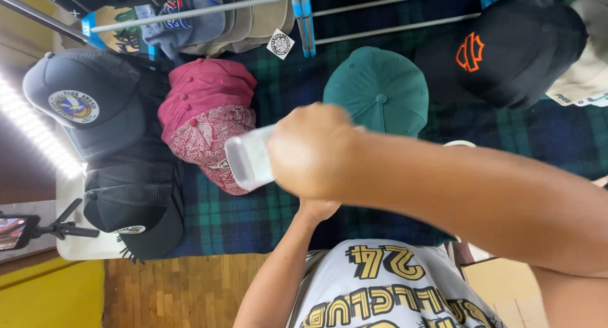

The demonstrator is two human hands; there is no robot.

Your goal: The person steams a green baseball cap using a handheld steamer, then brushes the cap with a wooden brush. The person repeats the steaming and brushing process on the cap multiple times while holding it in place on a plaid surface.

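Clearly a bottle grip over the caps

Right hand [310, 152] closes around a clear plastic bottle [249, 158], held above the plaid-covered bench [253, 214] between red cap [206, 112] and green cap [379, 90]. Left hand [318, 209] mostly hidden beneath; grip cannot be told.

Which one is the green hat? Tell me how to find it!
Look at the dark checked blanket covered with caps. Near its middle, just past the fist holding a clear plastic bottle, sits the green cap. It is plain teal with a button on top and no badge that shows, unlike the red patterned cap on one side and the black cap with an orange emblem on the other.
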